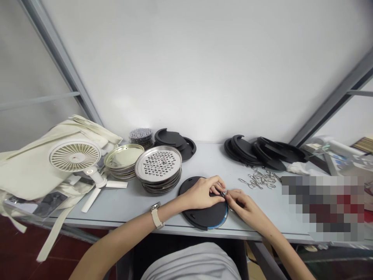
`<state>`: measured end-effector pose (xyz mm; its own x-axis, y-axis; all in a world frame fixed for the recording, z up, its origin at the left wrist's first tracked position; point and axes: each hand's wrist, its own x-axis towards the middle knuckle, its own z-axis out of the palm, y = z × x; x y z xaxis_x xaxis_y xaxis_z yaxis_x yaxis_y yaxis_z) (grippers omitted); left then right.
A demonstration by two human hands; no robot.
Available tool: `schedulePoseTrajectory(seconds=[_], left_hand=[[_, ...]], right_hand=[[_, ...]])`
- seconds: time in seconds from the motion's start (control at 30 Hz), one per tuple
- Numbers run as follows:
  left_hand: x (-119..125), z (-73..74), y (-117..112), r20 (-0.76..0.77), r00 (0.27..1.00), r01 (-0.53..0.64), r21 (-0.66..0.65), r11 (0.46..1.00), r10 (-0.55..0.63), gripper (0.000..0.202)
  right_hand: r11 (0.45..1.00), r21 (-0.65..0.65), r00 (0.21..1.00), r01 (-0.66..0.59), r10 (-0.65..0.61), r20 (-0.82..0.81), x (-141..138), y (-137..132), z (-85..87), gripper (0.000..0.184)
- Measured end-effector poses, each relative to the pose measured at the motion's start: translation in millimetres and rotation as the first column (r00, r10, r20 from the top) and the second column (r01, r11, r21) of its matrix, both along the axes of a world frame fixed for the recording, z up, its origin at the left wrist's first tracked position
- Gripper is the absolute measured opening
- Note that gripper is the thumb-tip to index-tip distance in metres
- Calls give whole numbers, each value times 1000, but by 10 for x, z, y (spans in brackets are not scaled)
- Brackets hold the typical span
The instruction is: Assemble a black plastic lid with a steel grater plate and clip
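Observation:
A round black disc (201,217) with a blue rim edge lies flat at the front of the grey table (210,163). My left hand (204,192) rests on top of the disc, fingers curled and pinched. My right hand (241,204) meets it at the disc's right edge, fingers also pinched. Between the fingertips of both hands is a small metal clip (223,193). A watch with a pale strap (156,216) is on my left wrist.
A stack of perforated metal plates (159,165) and a stack of plain metal plates (124,157) stand left of the disc. Black discs (175,140) and more black discs (262,151) lie at the back. Loose metal clips (260,179), a white fan (75,157) and cloth bags (26,171).

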<state>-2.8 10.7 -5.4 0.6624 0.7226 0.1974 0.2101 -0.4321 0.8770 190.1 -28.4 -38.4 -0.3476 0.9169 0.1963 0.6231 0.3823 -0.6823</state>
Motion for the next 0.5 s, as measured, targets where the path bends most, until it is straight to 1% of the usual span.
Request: schedulePoseTrajectory(seconds=[0.33, 0.5], left_hand=[[4, -2, 6, -2, 1000, -21, 1, 1000, 21, 28], [9, -1, 8, 9, 1000, -8, -15, 1000, 8, 28]], right_hand=[[997, 2, 997, 71, -71, -33, -25, -9, -2, 43], [998, 7, 998, 60, -60, -27, -22, -14, 12, 43]])
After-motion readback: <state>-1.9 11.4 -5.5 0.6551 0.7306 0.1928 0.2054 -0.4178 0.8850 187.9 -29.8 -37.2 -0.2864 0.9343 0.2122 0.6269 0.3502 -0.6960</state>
